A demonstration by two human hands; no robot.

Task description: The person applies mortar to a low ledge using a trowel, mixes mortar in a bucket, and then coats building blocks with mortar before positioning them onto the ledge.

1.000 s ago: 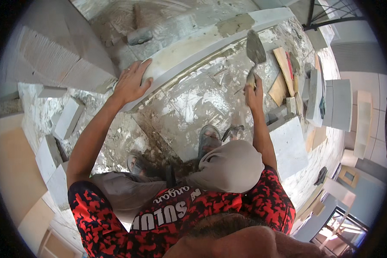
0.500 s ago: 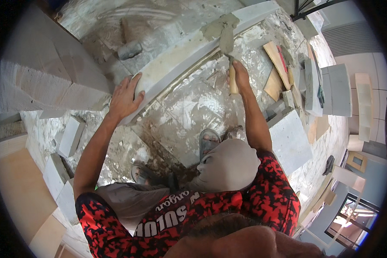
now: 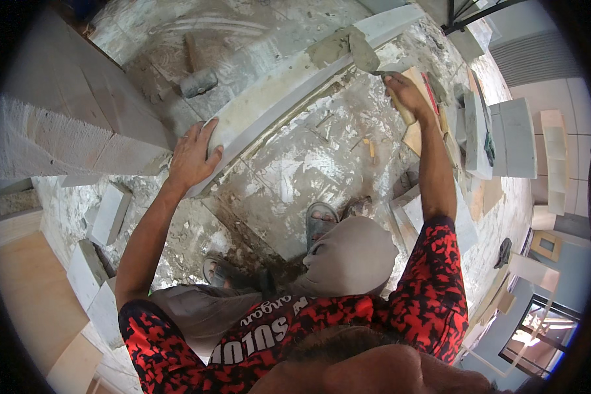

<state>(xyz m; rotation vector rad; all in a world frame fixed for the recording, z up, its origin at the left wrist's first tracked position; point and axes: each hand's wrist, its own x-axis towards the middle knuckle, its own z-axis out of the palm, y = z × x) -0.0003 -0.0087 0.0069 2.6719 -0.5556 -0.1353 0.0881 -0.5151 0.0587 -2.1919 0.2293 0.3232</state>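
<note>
- Trowel, upper centre: shifted right since the earlier frame, blade over mortar.
- Right hand, upper right: moved likewise, fingers wrapped round trowel.
- Left hand, left of centre: thumb spread from fingers, on slab.
- Hammer, upper left: beyond slab.

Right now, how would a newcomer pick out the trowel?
Find the long pale beam running diagonally across the upper middle, then the grey patch towards its right end. The trowel overlaps that patch's right edge, its tan handle in the right hand. Unlike the hammer lying beyond the beam, it is held and flat-bladed.
</note>
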